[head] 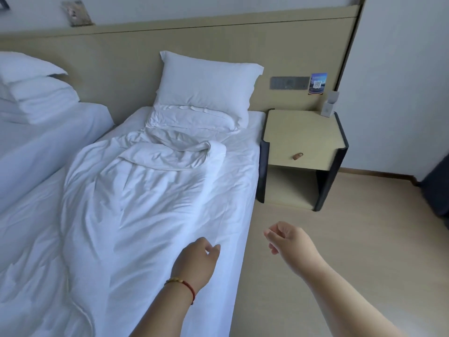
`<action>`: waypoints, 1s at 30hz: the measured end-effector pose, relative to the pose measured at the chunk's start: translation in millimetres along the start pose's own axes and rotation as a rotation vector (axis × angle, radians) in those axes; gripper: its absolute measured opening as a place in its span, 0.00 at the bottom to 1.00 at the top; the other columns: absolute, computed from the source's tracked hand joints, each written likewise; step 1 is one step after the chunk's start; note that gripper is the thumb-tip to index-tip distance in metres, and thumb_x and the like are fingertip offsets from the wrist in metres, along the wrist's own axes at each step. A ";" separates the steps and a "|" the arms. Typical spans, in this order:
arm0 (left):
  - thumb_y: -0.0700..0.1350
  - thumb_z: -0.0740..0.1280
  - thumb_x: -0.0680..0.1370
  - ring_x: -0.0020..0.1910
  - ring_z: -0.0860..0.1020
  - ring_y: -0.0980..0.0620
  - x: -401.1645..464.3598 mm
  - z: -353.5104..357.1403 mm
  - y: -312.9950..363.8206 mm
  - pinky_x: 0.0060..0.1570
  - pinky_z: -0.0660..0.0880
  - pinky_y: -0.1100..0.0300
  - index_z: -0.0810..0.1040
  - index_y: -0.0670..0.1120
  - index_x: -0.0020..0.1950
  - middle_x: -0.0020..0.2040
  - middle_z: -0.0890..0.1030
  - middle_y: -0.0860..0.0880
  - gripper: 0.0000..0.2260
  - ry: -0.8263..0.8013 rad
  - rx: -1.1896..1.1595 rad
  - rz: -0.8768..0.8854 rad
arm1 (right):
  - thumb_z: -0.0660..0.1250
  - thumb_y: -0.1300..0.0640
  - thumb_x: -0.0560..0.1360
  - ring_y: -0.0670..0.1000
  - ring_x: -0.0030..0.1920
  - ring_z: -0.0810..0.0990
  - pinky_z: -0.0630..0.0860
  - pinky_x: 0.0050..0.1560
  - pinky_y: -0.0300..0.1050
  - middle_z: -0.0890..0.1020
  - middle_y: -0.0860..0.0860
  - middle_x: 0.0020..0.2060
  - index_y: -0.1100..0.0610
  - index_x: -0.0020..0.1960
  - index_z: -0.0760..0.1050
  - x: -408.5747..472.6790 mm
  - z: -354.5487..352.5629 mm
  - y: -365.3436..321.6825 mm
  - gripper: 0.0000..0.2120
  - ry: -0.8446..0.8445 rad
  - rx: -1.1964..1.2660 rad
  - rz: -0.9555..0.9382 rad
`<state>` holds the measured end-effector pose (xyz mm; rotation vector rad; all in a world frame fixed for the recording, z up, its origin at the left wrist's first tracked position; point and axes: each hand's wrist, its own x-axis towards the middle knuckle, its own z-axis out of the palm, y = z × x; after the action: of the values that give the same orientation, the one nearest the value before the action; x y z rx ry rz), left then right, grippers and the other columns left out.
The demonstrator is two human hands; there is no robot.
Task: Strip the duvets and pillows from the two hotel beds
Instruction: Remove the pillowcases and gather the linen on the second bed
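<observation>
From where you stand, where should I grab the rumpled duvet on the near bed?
Take the duvet at its near right edge, just ahead of the left hand, coming from the floor side. That edge lies loose on the sheet, so it can be pinched and pulled.

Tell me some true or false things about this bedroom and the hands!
1. A pillow leans upright against the headboard. True.
2. The left hand holds the duvet. False: it hovers above the bed, holding nothing.
3. The nightstand stands right of the bed. True.
4. The right hand grips a pillow. False: it is over the floor, holding nothing.
5. The duvet lies neatly folded. False: it is rumpled.
</observation>
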<state>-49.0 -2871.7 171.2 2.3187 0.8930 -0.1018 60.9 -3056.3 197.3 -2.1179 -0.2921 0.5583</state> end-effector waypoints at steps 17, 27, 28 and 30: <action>0.53 0.60 0.79 0.38 0.74 0.55 280.0 -40.0 53.9 0.34 0.67 0.62 0.73 0.49 0.44 0.44 0.77 0.50 0.09 0.273 -0.157 -0.431 | 0.61 0.48 0.77 0.47 0.39 0.72 0.66 0.35 0.39 0.74 0.44 0.37 0.49 0.36 0.66 413.6 2.0 -125.8 0.12 -0.369 -0.546 -0.465; 0.55 0.56 0.81 0.46 0.79 0.41 465.9 -72.6 15.5 0.52 0.77 0.45 0.73 0.41 0.45 0.43 0.79 0.43 0.18 0.260 -0.446 -0.517 | 0.64 0.47 0.76 0.51 0.56 0.75 0.71 0.50 0.43 0.76 0.49 0.50 0.53 0.57 0.75 577.3 117.0 -190.2 0.13 -0.434 -0.643 -0.697; 0.53 0.56 0.81 0.44 0.78 0.41 481.6 -75.4 13.4 0.52 0.77 0.44 0.72 0.42 0.42 0.41 0.78 0.42 0.17 0.261 -0.474 -0.524 | 0.64 0.47 0.76 0.52 0.59 0.73 0.72 0.53 0.45 0.76 0.50 0.54 0.54 0.60 0.73 590.0 126.5 -191.9 0.16 -0.405 -0.657 -0.669; 0.52 0.55 0.82 0.44 0.79 0.41 510.6 -80.7 7.9 0.54 0.77 0.42 0.70 0.45 0.41 0.43 0.79 0.40 0.15 0.260 -0.515 -0.542 | 0.64 0.45 0.76 0.53 0.63 0.70 0.71 0.59 0.48 0.74 0.52 0.58 0.55 0.64 0.70 615.4 146.0 -192.6 0.21 -0.351 -0.697 -0.588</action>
<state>334.8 -2534.4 92.6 1.5946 1.4672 0.1874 524.6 -2593.0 110.9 -2.3941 -1.4265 0.5083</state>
